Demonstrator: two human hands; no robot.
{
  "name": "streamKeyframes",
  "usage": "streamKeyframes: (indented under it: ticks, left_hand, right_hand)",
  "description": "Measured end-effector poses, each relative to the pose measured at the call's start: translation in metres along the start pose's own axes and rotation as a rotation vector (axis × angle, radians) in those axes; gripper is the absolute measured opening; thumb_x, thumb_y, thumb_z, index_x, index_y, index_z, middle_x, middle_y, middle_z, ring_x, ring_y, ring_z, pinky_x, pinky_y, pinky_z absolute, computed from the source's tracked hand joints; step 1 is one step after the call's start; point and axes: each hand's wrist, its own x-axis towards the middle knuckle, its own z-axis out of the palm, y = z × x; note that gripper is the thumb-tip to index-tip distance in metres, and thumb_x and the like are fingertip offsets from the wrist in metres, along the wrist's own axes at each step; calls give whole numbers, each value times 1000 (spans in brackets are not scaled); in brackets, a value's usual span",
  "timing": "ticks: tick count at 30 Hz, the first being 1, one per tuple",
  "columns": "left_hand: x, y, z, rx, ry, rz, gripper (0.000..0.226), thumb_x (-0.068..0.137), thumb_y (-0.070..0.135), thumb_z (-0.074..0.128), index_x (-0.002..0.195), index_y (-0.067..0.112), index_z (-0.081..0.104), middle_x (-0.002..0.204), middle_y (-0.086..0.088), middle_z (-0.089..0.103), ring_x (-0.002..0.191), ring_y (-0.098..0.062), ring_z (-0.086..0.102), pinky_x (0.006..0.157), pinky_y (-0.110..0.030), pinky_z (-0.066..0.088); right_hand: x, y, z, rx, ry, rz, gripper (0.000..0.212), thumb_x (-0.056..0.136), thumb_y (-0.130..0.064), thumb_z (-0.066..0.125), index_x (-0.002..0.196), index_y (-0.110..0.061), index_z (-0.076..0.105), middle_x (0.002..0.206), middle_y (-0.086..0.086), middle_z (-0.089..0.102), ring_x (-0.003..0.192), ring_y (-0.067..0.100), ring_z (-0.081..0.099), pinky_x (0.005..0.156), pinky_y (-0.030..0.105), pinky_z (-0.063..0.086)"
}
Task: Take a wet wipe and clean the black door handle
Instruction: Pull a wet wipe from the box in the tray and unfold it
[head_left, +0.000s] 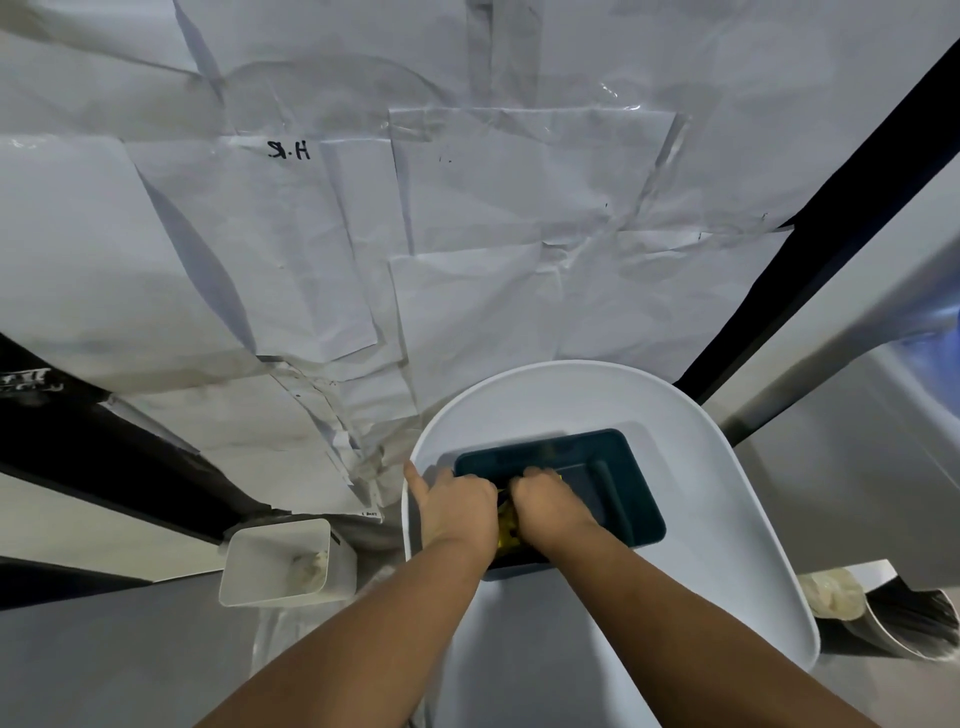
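A dark teal tray (613, 467) rests on a white chair seat (717, 519). Both hands reach into its near end. A yellow packet (506, 525), probably the wet wipe pack, shows between them, mostly hidden. My left hand (452, 506) lies on the packet's left side with the index finger stretched toward the chair's rim. My right hand (550, 499) is curled over the packet's right side. No wipe is visible outside the pack. No black door handle is in view.
A white bin (280, 564) with crumpled tissue inside stands on the floor to the left. White paper sheets (363, 234) taped over a wall fill the background. Black frame bars (810, 218) run diagonally on the right and left. A brush (904, 618) lies at the right.
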Motion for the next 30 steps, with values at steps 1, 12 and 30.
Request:
streamKeyframes:
  ticks: [1,12,30]
  left_hand:
    - [0,0,0,-1,4,1,21,79,9,61,80,29,63,82,8,62,106,-22,50,110,-69,-1]
    - [1,-1,2,-4,5,1,21,80,10,62,85,30,66,86,7,63,110,-22,50,110,-69,1]
    - [-1,-4,1,-13,10,-5,25,79,9,65,88,32,65,83,9,60,108,-20,51,110,-68,6]
  right_hand:
    - [1,0,1,13,-15,9,22,84,-4,50,104,-5,61,114,16,55,111,32,48,87,38,46]
    - [13,7,7,154,-58,34,26,85,-9,46,107,-8,60,117,15,52,112,33,47,87,36,45]
    - [5,19,-2,465,-58,133,15,83,-8,53,82,-22,58,82,4,59,78,25,60,63,30,50]
